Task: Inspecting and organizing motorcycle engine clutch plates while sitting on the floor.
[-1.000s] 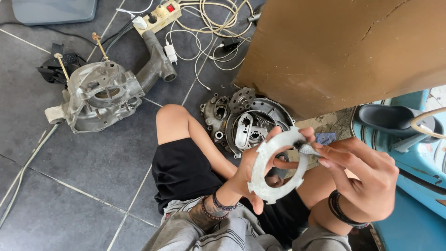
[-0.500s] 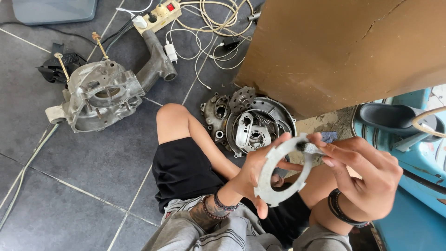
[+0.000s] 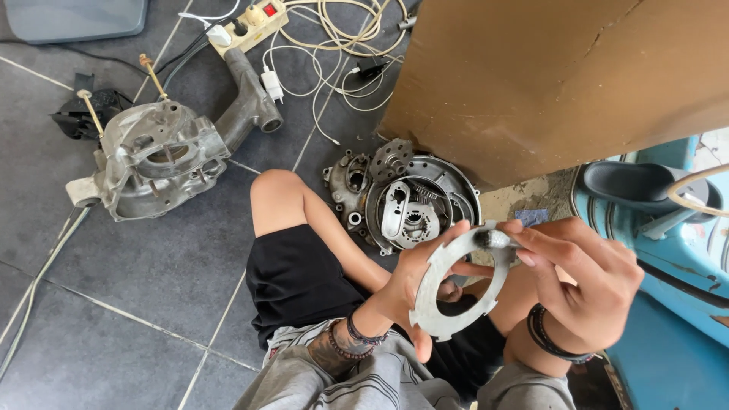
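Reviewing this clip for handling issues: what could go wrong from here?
1. The left hand holds the metal ring plate by its edge only, so it may slip onto the open engine cover below.
2. The right hand pinches a small dark piece at the rim; it could drop.
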